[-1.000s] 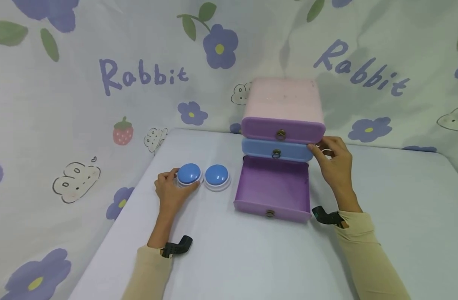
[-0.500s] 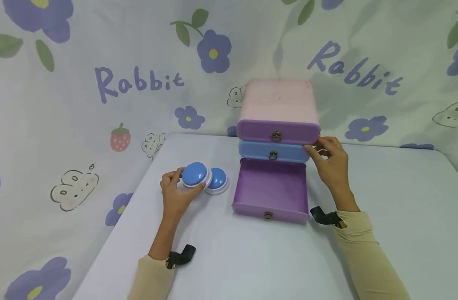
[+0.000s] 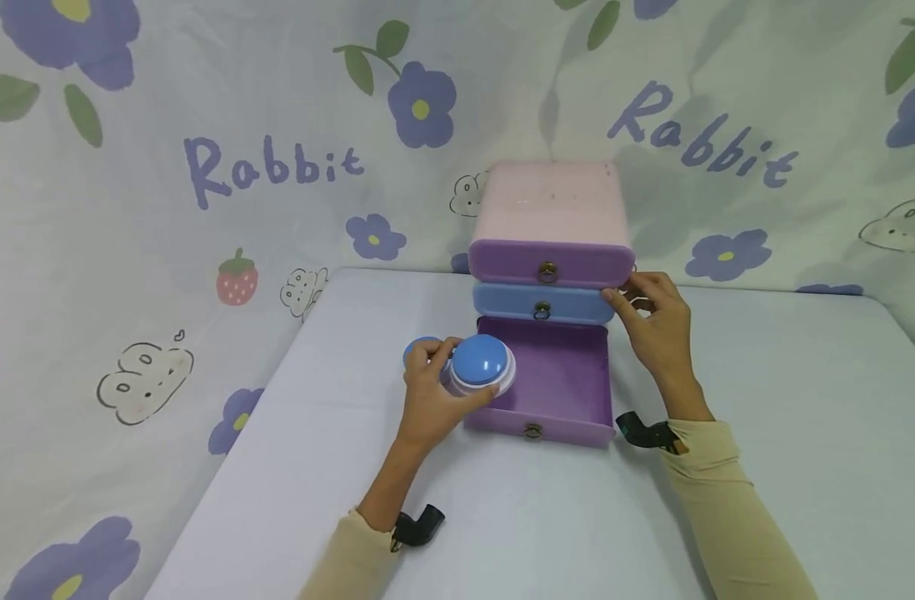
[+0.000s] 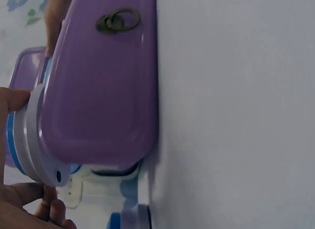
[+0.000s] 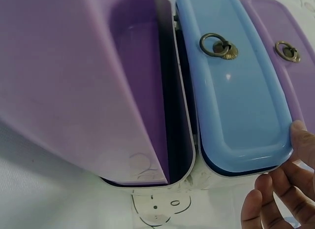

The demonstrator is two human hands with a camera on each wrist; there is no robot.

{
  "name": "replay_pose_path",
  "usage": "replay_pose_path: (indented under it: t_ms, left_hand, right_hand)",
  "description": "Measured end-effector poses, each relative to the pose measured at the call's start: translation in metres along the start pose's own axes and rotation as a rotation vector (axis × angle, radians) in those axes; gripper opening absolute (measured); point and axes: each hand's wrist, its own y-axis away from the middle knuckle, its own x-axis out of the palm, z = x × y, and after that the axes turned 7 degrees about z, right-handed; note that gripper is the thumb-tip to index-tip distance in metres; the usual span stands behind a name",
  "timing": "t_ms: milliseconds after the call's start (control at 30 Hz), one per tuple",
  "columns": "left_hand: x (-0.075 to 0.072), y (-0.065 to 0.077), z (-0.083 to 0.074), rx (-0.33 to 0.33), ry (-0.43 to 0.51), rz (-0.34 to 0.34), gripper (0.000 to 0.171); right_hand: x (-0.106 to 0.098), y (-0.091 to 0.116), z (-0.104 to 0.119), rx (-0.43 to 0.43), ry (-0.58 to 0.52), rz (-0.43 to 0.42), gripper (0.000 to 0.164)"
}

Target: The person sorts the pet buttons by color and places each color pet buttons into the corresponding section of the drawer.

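Note:
My left hand (image 3: pixel 432 408) grips a round push button (image 3: pixel 480 360) with a blue dome and white base, thumb on one side and fingers on the other. The button overlaps the left part of the pulled-out purple bottom drawer (image 3: pixel 573 432) in the head view; the left wrist view shows its white base (image 4: pixel 34 135) beside the drawer front (image 4: pixel 101 91). A second blue button (image 3: pixel 414 347) stands behind my left fingers, mostly hidden. My right hand (image 3: pixel 663 329) holds the drawer cabinet (image 3: pixel 551 200) at its right side, thumb on the blue middle drawer's edge (image 5: pixel 241 101).
The cabinet has a pink top and a purple top drawer (image 3: pixel 502 262), pushed in like the blue one. Brass ring pulls (image 3: pixel 542 311) hang on the drawer fronts. A patterned cloth (image 3: pixel 277 100) hangs behind the white table (image 3: pixel 532 517).
My left hand has lifted one button off the table and carried it right, past the second button, to the bottom drawer's left side. My right hand keeps its hold on the cabinet.

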Motion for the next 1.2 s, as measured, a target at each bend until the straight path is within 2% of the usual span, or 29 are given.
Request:
replay_pose_path:
  t_ms: [200,367,500,567,633,733,800,967,1200]
  left_hand:
    - [0.017,0.000,-0.003,0.030,-0.021,0.040,0.074]
    - [0.024,0.000,-0.001,-0.007,-0.050,0.074,0.082]
    - [0.028,-0.003,0.002,-0.030,-0.008,0.097,0.083]
    - [0.025,-0.004,0.006,-0.029,0.038,0.060,0.078]
    - [0.018,-0.004,0.012,-0.022,0.055,-0.009,0.070]
    - [0.003,-0.004,0.023,-0.032,0.038,-0.103,0.063]
    - [-0.006,-0.003,0.029,-0.053,0.010,-0.139,0.061]
    - [-0.023,-0.002,0.042,-0.090,-0.040,-0.170,0.064]
    - [-0.031,-0.001,0.057,-0.148,-0.081,-0.149,0.072]
  right_hand:
    - [0.001,-0.002,-0.013,-0.016,-0.016,-0.018,0.036]
    - [0.005,-0.004,-0.038,-0.004,-0.008,0.006,0.039]
    - [-0.001,-0.003,-0.044,0.003,0.010,-0.013,0.040]
    - [-0.003,-0.003,-0.044,0.001,0.006,-0.018,0.040]
    - [-0.002,-0.005,-0.044,-0.003,-0.001,-0.010,0.040]
    - [0.000,-0.007,-0.043,-0.011,-0.009,0.001,0.040]
    - [0.001,-0.008,-0.042,-0.014,-0.008,0.000,0.039]
    - [0.003,-0.006,-0.039,0.009,0.004,0.001,0.039]
    - [0.003,-0.004,-0.037,0.019,0.011,-0.004,0.039]
